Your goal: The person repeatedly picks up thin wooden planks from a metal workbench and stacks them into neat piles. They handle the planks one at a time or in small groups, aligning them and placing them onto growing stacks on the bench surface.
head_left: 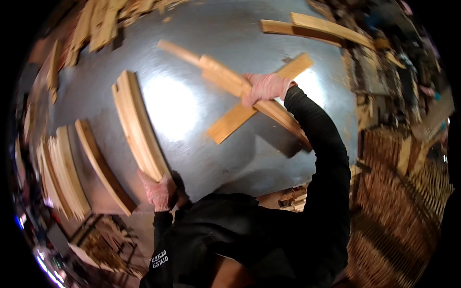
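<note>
My right hand (pixel 267 88), in a pinkish work glove, is closed round some wooden strips (pixel 222 77) that slant from the upper left toward my right forearm. One strip sticks out past the others at the far end, and motion blurs them slightly. Beneath these strips a single flat board (pixel 227 124) crosses the other way on the metal table (pixel 201 158). My left hand (pixel 158 190), gloved alike, grips the near end of a stack of long wooden slats (pixel 136 122) standing side by side. Its thumb side is partly hidden.
Left of the stack lie a lone slat (pixel 103 165) and another group of slats (pixel 69 168). More boards (pixel 98 24) are heaped at the far left. Two strips (pixel 331 30) rest at the far right edge. Beyond the right side stand stacked wood pieces (pixel 394 177).
</note>
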`<state>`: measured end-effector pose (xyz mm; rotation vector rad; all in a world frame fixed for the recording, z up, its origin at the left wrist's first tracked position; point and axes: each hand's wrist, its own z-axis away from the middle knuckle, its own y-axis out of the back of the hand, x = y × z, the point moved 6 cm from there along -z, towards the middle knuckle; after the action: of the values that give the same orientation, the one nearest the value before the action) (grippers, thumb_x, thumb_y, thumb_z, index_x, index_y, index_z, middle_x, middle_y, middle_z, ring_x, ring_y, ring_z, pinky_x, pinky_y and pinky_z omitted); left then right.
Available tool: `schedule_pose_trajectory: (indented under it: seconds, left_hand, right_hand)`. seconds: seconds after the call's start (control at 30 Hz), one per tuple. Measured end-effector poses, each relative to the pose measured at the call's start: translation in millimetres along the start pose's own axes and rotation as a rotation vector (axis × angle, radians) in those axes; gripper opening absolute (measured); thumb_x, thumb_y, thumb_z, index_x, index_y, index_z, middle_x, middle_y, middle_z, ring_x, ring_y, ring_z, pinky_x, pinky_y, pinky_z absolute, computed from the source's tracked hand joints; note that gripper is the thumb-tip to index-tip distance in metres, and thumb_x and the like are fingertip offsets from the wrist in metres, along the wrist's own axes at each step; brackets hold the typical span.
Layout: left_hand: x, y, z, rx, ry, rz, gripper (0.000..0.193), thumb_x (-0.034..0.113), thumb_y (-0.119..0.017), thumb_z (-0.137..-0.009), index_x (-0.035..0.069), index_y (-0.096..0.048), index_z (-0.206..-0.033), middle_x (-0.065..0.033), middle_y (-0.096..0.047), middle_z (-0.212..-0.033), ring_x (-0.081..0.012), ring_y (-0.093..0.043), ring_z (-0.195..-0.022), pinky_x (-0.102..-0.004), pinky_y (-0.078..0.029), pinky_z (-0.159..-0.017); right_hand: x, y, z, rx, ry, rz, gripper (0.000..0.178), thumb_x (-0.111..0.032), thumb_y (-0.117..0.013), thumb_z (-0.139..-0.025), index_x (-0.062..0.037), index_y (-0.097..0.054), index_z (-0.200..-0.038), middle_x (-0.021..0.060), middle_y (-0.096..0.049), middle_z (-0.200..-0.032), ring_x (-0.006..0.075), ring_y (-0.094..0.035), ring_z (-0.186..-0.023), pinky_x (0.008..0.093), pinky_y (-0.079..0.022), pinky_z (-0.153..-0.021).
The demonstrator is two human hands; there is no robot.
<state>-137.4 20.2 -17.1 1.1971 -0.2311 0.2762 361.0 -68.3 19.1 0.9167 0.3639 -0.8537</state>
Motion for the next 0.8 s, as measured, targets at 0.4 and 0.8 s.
schedule_pose_trajectory:
  seconds: [0.4,0.8]
  left_hand:
    - [8.2,8.9,4.0,-0.037,0.053,-0.02,0.115,0.045,-0.081,-0.072,0.005,-0.015,-0.157,-0.0275,-0.052,-0.134,-0.0413,-0.058,-0.118,-0.0461,-0.05,-0.096]
    - [7.1,1.7,14.0,0.017,-0.122,-0.102,0.123,0.043,-0.085,-0.063,0.005,-0.015,-0.157,-0.0311,-0.035,-0.146,-0.0453,-0.041,-0.133,-0.0496,-0.036,-0.11]
  right_hand:
    - [-74.2,-63.6,-187.6,-0.3,0.269,-1.645,0.058,-0.026,-0.07,-0.087,0.0023,-0.052,-0.134,0.025,-0.062,-0.12,0.0377,-0.062,-0.112,0.0483,-0.054,-0.096]
    - [-114.8,-144.4,-226.9,-0.068,0.356,-0.957,0.036,-0.021,-0.055,-0.098,-0.0034,-0.063,-0.127,0.0144,-0.066,-0.127,0.0299,-0.062,-0.114,0.0401,-0.046,-0.104]
